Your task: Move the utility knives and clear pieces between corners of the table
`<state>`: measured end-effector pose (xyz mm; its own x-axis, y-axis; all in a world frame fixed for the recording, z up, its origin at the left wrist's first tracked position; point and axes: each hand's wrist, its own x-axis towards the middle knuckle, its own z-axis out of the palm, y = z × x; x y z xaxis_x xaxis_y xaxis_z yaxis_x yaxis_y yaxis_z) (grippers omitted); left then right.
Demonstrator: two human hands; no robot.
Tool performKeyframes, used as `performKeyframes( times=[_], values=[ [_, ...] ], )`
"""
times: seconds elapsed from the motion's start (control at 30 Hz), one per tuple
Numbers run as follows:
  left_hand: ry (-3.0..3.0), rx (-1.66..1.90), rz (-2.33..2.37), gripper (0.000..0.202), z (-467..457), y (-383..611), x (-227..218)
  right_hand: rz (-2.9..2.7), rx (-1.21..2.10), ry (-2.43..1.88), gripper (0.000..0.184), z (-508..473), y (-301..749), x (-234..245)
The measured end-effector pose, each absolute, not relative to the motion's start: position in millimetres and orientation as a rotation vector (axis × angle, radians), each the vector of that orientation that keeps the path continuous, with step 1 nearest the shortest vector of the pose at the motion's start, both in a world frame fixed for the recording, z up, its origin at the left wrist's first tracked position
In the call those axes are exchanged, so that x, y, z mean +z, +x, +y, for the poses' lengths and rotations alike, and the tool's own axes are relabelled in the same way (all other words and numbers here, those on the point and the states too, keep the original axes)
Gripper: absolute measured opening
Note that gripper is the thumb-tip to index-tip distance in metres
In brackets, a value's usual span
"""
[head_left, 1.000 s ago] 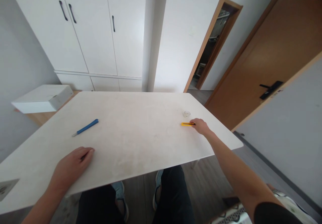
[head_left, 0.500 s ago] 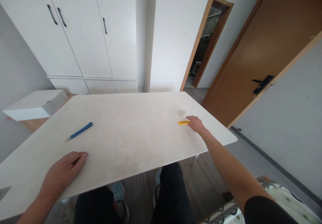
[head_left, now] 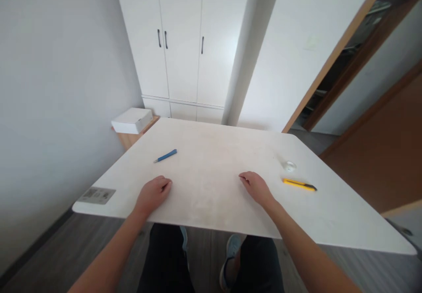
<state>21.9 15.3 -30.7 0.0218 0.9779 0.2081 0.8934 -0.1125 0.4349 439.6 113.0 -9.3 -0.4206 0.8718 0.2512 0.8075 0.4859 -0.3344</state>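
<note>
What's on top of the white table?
Blue-handled tool, yellow utility knife, transparent ring-shaped item and grey label. The left hand and right hand cover patches of tabletop; can't tell what's under them.

Yellow cutter (head_left: 293, 182) smooth plastic; tabletop (head_left: 211, 161) matt, smudged.

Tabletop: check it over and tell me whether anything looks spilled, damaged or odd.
The tabletop shows faint brownish smudges near its front edge, between the left hand and right hand; they break up the white surface. Nothing else stands out.
</note>
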Motion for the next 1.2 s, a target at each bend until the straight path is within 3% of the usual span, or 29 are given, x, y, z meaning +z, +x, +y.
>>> performKeyframes(
  times=[0.23,0.4,0.53,0.63,0.77,0.87,1.0,1.2],
  values=[
    [2.073,0.741,1.906,0.040,15.8,20.0,-36.3,-2.647,0.543,-0.865,0.025,192.9,219.0,7.7],
    [2.038,0.761,1.884,0.035,15.3,19.5,-33.4,-2.801,0.484,-0.884,0.048,230.9,121.1,-6.1],
    [2.028,0.768,1.881,0.033,14.9,19.0,-32.1,-2.859,0.458,-1.033,0.029,232.1,104.1,-10.8],
    [2.033,0.762,1.886,0.034,16.1,18.3,-32.9,-2.617,0.695,-1.112,0.021,218.0,119.0,-13.9],
    [2.032,0.768,1.891,0.037,17.3,16.7,-33.1,-1.844,1.499,-1.192,0.023,184.0,170.6,-21.2],
    [2.050,0.769,1.880,0.039,15.7,15.7,-31.2,-1.349,1.822,-1.147,0.021,149.0,230.4,-26.0],
    [2.060,0.754,1.869,0.042,13.6,13.7,-29.2,-1.160,1.774,-1.224,0.016,97.5,334.6,-25.7],
    [2.071,0.617,1.992,0.047,20.6,8.8,-36.1,-1.242,1.268,-1.583,0.025,45.1,530.2,0.6]
  ],
)
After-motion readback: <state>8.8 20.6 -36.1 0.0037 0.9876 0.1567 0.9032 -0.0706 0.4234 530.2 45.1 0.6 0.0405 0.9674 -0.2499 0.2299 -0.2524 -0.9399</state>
